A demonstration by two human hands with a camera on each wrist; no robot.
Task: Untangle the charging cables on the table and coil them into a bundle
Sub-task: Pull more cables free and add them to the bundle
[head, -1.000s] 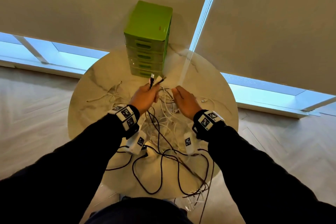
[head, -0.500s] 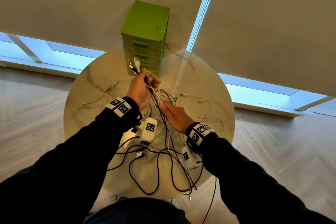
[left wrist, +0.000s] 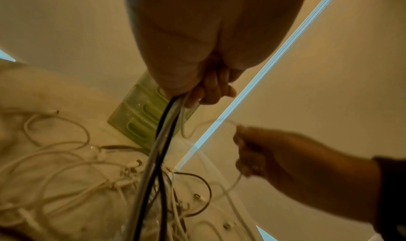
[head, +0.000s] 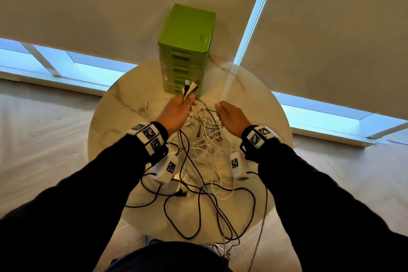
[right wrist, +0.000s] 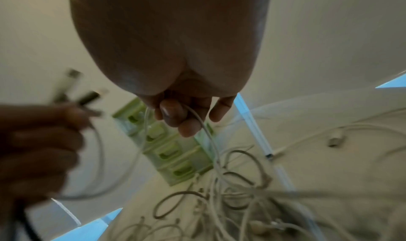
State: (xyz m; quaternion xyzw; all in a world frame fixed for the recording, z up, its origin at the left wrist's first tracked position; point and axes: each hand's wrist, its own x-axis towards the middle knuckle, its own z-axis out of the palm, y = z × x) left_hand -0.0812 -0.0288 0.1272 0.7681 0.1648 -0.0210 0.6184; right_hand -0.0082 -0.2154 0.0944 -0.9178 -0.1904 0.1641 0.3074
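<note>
A loose tangle of thin white and black charging cables [head: 205, 154] sprawls over the round, pale marble-look table [head: 123, 104], in front of the boxy green plastic drawer unit [head: 187, 51]. The left hand [head: 176, 112], raised just before that unit, has its fingers curled round a bunch of black and white cables, their plug ends [head: 188, 89] fanning above the fist. The right hand [head: 231, 117], beside it, pinches one smooth white cable [right wrist: 204, 128] between thumb and fingers.
</note>
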